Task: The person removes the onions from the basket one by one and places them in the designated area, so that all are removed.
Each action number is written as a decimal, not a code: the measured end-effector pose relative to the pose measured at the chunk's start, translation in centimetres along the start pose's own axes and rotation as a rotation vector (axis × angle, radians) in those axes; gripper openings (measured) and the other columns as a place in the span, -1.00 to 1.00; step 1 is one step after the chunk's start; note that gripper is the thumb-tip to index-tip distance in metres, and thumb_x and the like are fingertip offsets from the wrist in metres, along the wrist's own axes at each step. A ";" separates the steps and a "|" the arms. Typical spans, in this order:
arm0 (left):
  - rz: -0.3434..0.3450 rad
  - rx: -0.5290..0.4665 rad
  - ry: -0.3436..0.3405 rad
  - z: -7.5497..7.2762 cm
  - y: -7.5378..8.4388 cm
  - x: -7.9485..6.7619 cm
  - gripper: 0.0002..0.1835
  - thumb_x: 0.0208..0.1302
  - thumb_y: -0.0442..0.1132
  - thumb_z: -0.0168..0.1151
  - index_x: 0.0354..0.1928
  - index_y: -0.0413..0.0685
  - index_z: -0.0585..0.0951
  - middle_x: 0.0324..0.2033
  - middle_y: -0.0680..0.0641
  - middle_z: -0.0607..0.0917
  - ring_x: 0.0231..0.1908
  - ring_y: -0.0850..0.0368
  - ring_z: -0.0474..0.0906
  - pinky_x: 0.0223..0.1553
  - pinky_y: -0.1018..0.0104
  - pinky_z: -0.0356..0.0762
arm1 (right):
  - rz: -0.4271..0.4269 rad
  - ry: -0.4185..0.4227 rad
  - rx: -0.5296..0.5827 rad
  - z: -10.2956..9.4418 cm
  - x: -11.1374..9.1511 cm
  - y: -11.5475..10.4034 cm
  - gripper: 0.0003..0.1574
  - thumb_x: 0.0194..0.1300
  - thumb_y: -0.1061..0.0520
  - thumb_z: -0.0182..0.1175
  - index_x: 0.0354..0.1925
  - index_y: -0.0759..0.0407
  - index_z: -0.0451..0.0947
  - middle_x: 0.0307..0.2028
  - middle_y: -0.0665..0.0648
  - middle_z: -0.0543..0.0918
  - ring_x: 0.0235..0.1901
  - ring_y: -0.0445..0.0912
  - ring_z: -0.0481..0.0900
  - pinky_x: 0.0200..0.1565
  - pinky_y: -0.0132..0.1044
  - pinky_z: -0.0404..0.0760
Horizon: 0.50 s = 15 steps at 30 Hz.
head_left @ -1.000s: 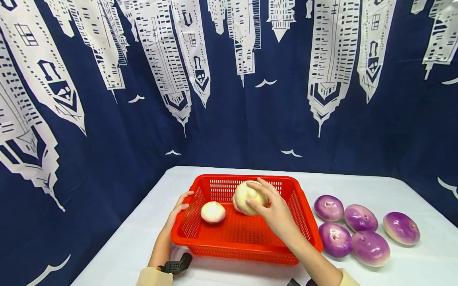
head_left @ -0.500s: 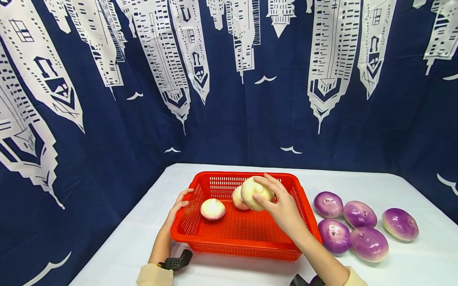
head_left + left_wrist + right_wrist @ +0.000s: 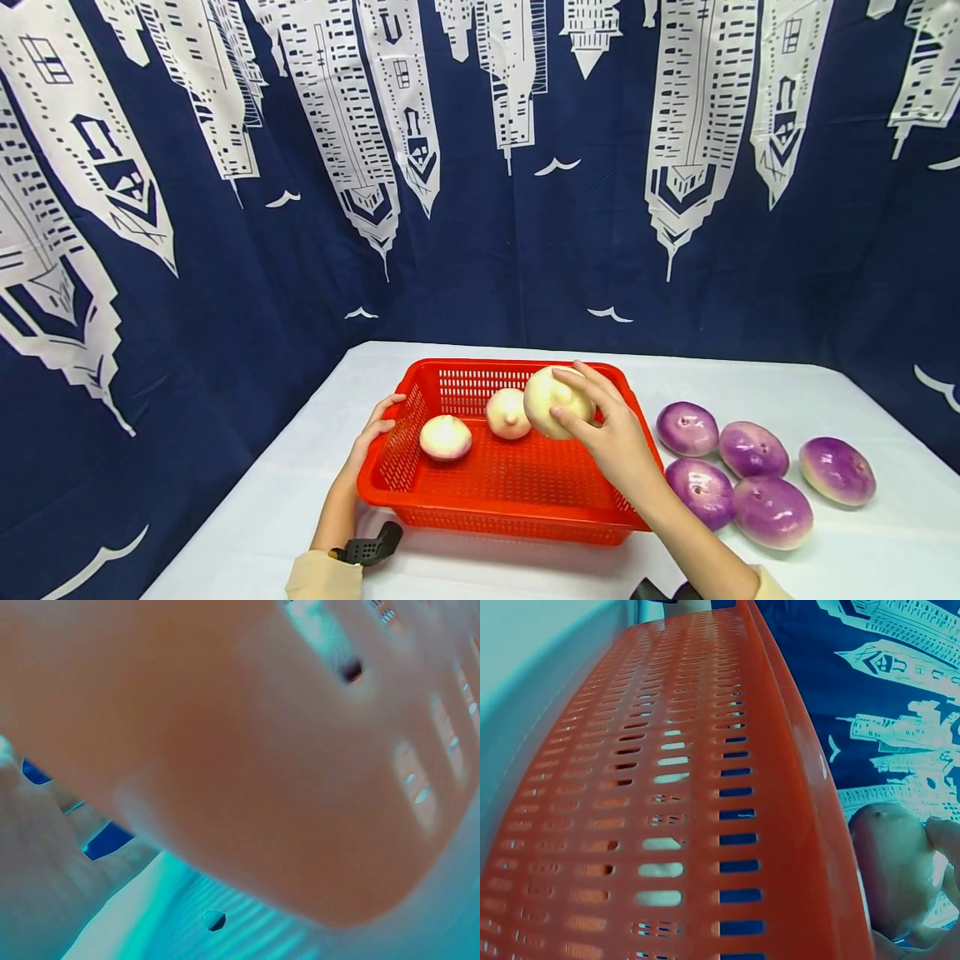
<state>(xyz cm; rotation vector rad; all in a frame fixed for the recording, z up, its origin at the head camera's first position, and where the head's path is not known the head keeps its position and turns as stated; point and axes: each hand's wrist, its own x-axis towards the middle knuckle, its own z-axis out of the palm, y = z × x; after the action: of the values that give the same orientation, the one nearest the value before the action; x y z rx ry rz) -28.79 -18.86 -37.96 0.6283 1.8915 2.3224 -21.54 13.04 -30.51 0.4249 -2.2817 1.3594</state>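
My left hand [image 3: 372, 433] grips the left rim of a red plastic basket [image 3: 510, 510], its fingers over the edge. In the left wrist view the basket wall [image 3: 225, 765] hides most of that hand [image 3: 37, 870]. Above the right part of the basket, my right hand [image 3: 611, 433] holds a turnip [image 3: 549, 408], pale side showing, between thumb and fingers. The right wrist view has this turnip [image 3: 892, 874] beyond the basket's rim. Inside the basket lie two more turnips, one at the left [image 3: 446, 437] and one near the middle [image 3: 507, 414].
Right of the basket, several purple turnips [image 3: 772, 510] rest on the white table [image 3: 885, 558], one [image 3: 837, 471] apart from the cluster. A dark blue curtain [image 3: 487, 275] with white buildings hangs behind the table. Each wrist wears a black device [image 3: 369, 547].
My right hand has moved right with its turnip, away from the middle turnip, which now shows fully. The left hand and basket have stayed in place.
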 end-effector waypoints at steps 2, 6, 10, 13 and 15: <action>0.002 0.001 0.000 0.0 0.0 0.0 -0.53 0.22 -0.40 -0.47 0.18 -0.01 0.12 0.10 -0.07 0.20 -0.01 0.13 0.30 -0.04 0.35 0.38 | -0.009 0.008 -0.001 -0.2 -0.1 0.0 -0.45 0.11 -0.01 0.24 0.11 -0.12 0.44 0.29 0.11 0.26 0.25 0.07 0.25 0.15 0.04 0.35; -0.005 0.011 0.012 0.0 0.0 0.0 -0.53 0.22 -0.39 -0.47 0.18 -0.02 0.12 0.11 -0.06 0.19 0.02 0.13 0.29 -0.02 0.35 0.36 | -0.027 0.032 -0.009 -0.6 -0.4 0.0 -0.47 0.12 0.05 0.24 0.10 -0.08 0.46 0.27 0.13 0.28 0.26 0.09 0.24 0.15 0.05 0.34; -0.003 0.008 0.013 0.0 0.0 0.0 -0.53 0.22 -0.40 -0.47 0.19 -0.05 0.11 0.11 -0.07 0.19 0.00 0.12 0.29 -0.03 0.35 0.36 | -0.026 0.050 -0.024 -1.2 -0.7 0.1 -0.48 0.13 0.07 0.23 0.10 -0.06 0.46 0.27 0.13 0.28 0.27 0.10 0.22 0.15 0.05 0.33; -0.009 -0.006 0.001 0.0 -0.1 0.0 -0.53 0.23 -0.39 -0.47 0.20 -0.04 0.10 0.10 -0.06 0.19 0.01 0.13 0.28 -0.03 0.36 0.36 | -0.016 0.062 -0.048 -1.8 -1.0 0.2 -0.47 0.13 0.07 0.22 0.12 -0.04 0.45 0.27 0.13 0.27 0.27 0.10 0.22 0.15 -0.05 0.36; -0.013 -0.012 -0.012 0.0 -0.2 0.0 -0.53 0.23 -0.40 -0.48 0.20 -0.03 0.09 0.10 -0.05 0.19 0.02 0.14 0.27 -0.01 0.36 0.36 | -0.007 0.068 -0.057 -2.2 -1.1 0.3 -0.46 0.14 0.08 0.22 0.13 -0.02 0.44 0.28 0.14 0.27 0.27 0.11 0.22 0.14 -0.16 0.38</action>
<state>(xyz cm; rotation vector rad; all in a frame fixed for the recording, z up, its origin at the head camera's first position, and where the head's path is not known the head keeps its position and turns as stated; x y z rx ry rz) -28.85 -18.85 -38.13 0.6254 1.8694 2.3154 -20.24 15.15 -30.42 0.3620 -2.2552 1.2823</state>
